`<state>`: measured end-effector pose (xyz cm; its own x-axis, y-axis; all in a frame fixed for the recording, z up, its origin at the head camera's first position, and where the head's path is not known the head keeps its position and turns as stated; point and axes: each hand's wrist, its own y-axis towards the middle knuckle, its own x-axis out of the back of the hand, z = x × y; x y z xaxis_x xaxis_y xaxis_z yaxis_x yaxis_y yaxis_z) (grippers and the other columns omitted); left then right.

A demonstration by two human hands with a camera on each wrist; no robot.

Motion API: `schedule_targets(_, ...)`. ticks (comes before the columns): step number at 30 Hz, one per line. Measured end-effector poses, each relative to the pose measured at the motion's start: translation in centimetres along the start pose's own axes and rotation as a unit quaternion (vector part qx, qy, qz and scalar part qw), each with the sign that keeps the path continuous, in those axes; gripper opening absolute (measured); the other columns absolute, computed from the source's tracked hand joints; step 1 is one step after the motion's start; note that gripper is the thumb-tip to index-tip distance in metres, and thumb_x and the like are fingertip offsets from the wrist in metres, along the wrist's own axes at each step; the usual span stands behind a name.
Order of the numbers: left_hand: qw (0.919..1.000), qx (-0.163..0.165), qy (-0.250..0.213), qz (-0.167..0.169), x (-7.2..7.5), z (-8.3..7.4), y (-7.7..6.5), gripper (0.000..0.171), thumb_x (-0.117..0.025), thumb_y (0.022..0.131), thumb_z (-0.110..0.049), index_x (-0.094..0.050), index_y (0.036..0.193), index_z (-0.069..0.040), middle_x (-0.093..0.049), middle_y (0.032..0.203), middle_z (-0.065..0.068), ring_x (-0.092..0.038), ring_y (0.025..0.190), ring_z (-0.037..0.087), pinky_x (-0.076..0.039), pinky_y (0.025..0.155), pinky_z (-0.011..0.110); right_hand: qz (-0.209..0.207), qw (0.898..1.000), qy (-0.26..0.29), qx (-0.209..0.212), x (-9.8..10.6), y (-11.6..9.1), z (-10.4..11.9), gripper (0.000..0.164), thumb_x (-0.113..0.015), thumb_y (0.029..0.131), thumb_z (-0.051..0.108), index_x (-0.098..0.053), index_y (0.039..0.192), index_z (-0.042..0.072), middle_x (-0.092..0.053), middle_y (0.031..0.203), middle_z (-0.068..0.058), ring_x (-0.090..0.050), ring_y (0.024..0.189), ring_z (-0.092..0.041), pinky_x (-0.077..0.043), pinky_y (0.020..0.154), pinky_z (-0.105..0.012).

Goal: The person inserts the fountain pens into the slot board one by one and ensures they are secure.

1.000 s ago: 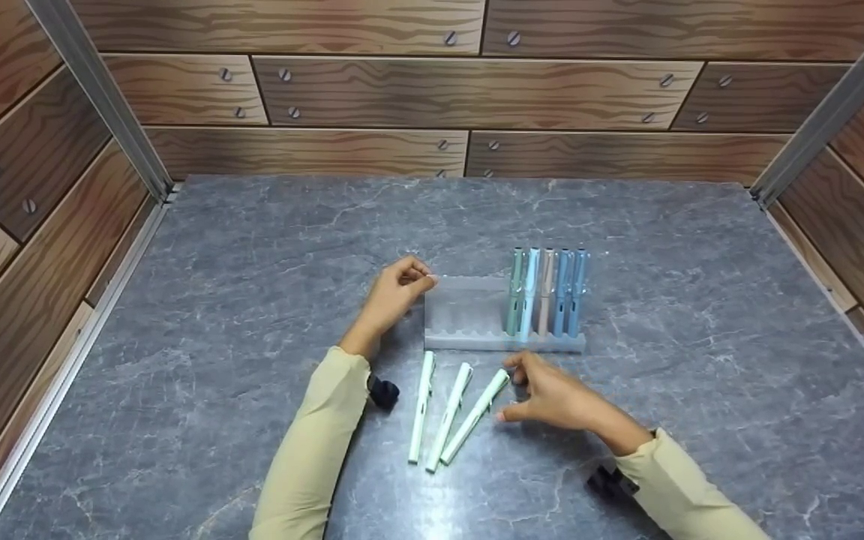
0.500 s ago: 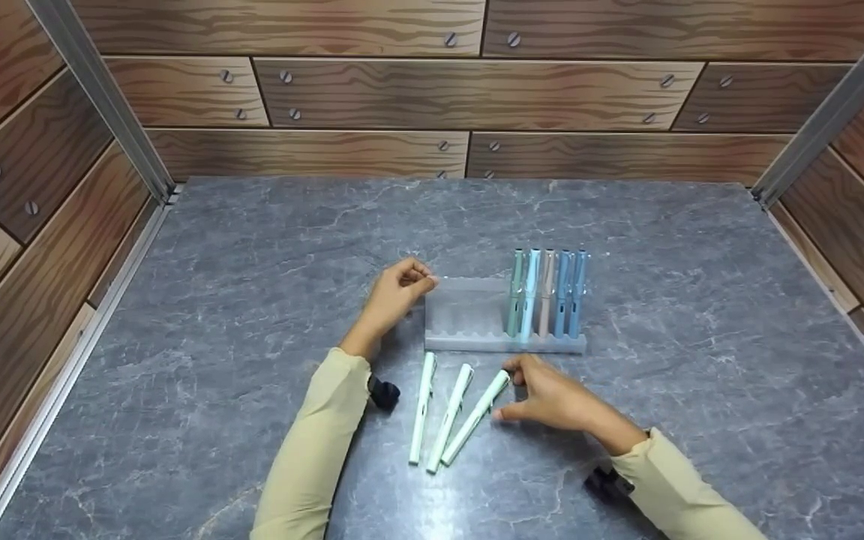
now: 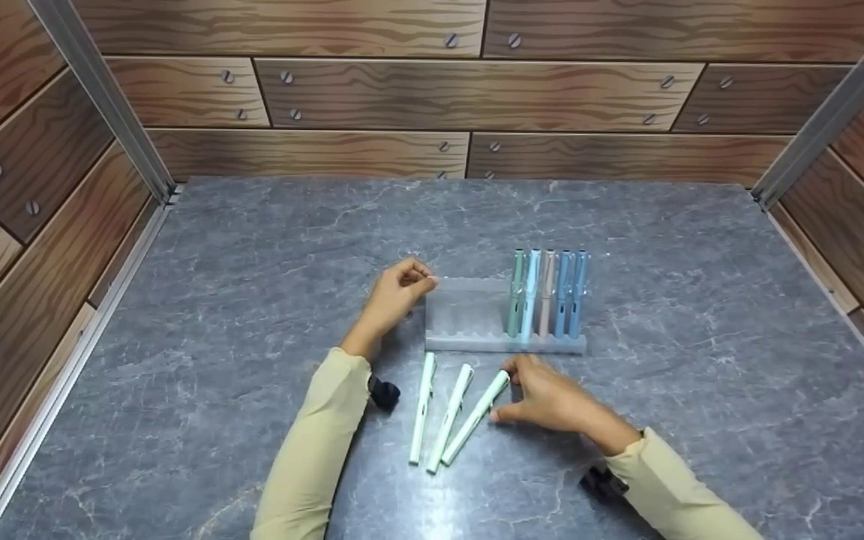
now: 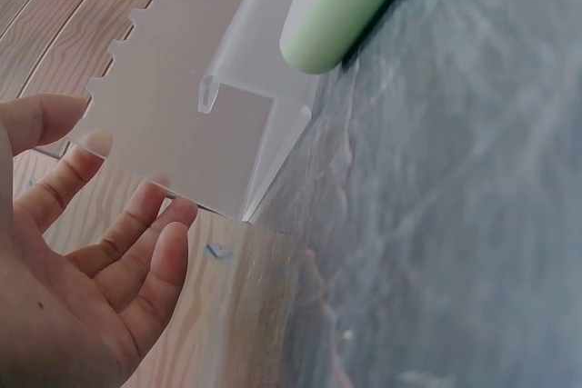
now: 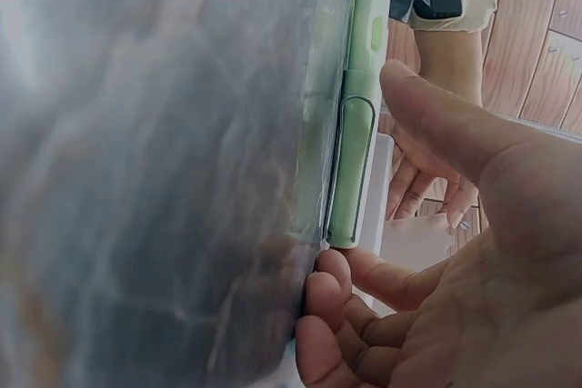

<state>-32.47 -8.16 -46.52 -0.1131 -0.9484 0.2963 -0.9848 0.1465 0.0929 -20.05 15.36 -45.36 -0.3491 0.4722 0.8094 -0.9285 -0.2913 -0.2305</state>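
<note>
A clear pen rack [image 3: 468,306] stands on the table. My left hand [image 3: 392,298] pinches its top left corner; the left wrist view has the thumb and index finger on either side of the clear panel [image 4: 186,79]. Three pale green pens lie in front: a left pen [image 3: 421,409], a middle pen [image 3: 449,418] and a slanted right pen [image 3: 475,417]. My right hand [image 3: 552,394] is at the slanted pen's capped end. Close up, curled fingertips [image 5: 325,302] meet the cap's end, while the thumb [image 5: 427,106] stays spread apart from them beside the pen's barrel.
The rack's right half holds several upright pens: a dark green pen [image 3: 515,296], a light blue pen [image 3: 530,296], a pinkish pen [image 3: 547,296] and blue pens [image 3: 574,296]. Wood-patterned walls [image 3: 432,94] enclose the grey marbled table [image 3: 267,225].
My right hand has edged slightly left, its thumb closer to the slanted pen. The left hand keeps its place on the rack, and the pens lie as before.
</note>
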Motion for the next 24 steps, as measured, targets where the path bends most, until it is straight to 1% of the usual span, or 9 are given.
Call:
schedule_targets(4, 1.0000, 0.004, 0.000, 0.001, 0.02, -0.08, -0.15, 0.015, -0.066, 0.086, -0.018, -0.063, 0.094, -0.007, -0.061, 0.085, 0.003, -0.059, 0.077, 0.011, -0.045, 0.064, 0.022, -0.006, 1.000, -0.020, 0.001, -0.22, 0.02, 0.14, 0.063, -0.084, 0.068, 0.039, -0.053, 0.113, 0.007, -0.052, 0.096, -0.004, -0.046, 0.084, -0.019, -0.044, 0.077, -0.040)
schedule_targets(10, 1.0000, 0.009, 0.000, 0.001, 0.03, -0.03, -0.18, 0.015, -0.066, 0.086, -0.018, -0.063, 0.094, -0.007, -0.060, 0.085, 0.002, -0.058, 0.076, 0.010, -0.045, 0.062, 0.022, -0.010, 0.999, -0.037, 0.009, -0.48, 0.10, 0.23, 0.061, -0.083, 0.070, 0.039, -0.054, 0.113, 0.007, -0.050, 0.095, -0.004, -0.044, 0.084, -0.019, -0.043, 0.077, -0.039)
schedule_targets(20, 1.0000, 0.003, -0.008, 0.003, 0.03, -0.13, -0.18, 0.014, -0.065, 0.085, -0.016, -0.063, 0.094, -0.006, -0.058, 0.084, 0.001, -0.056, 0.074, 0.009, -0.044, 0.060, 0.021, -0.014, 0.999, -0.045, 0.006, -0.56, 0.27, 0.55, 0.063, -0.083, 0.070, 0.038, -0.054, 0.116, 0.006, -0.051, 0.097, -0.004, -0.044, 0.085, -0.018, -0.043, 0.079, -0.040)
schedule_targets(24, 0.9999, 0.001, -0.012, 0.001, -0.01, -0.13, -0.15, 0.014, -0.065, 0.086, -0.016, -0.063, 0.094, -0.005, -0.058, 0.084, 0.002, -0.056, 0.074, 0.009, -0.044, 0.060, 0.021, -0.016, 0.999, -0.048, 0.008, -0.58, 0.28, 0.72, 0.058, -0.082, 0.073, 0.037, -0.055, 0.114, 0.007, -0.050, 0.096, -0.004, -0.043, 0.084, -0.018, -0.041, 0.077, -0.038)
